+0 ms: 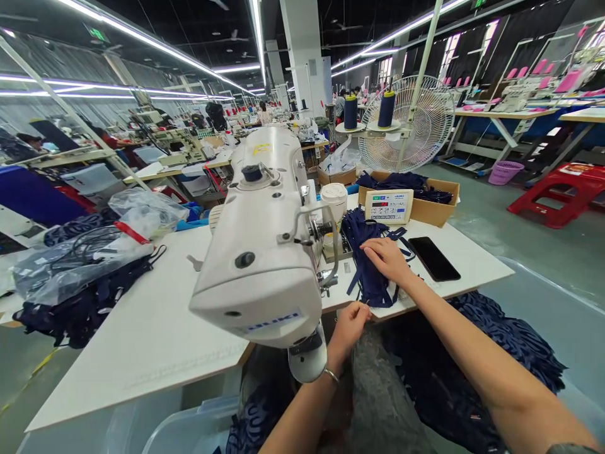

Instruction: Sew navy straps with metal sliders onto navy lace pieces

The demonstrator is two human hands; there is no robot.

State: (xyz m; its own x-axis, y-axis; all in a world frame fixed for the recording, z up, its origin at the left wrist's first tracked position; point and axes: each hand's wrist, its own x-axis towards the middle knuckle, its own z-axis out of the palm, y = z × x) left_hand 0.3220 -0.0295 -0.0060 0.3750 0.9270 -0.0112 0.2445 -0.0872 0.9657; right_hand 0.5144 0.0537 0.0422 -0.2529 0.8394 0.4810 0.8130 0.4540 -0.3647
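Observation:
My right hand (388, 260) is over a pile of narrow navy fabric straps (371, 277) on the sewing table, its fingers drawn together on the straps near the top of the pile. Lower down, at the table's front edge, my left hand (348, 328) is closed in a pinch close to the straps' lower ends. Whatever its fingertips hold is too small to make out. Left of both hands stands a white sewing machine (265, 252), its needle area partly hidden by the machine head.
A black phone (433, 258) lies right of the straps. Behind them are a control panel (388, 207), a cardboard box (439, 205) of navy pieces and a white thread cone (334, 200). Dark patterned fabric (510, 340) hangs below the table's right edge. Plastic-wrapped bundles (80, 265) sit at left.

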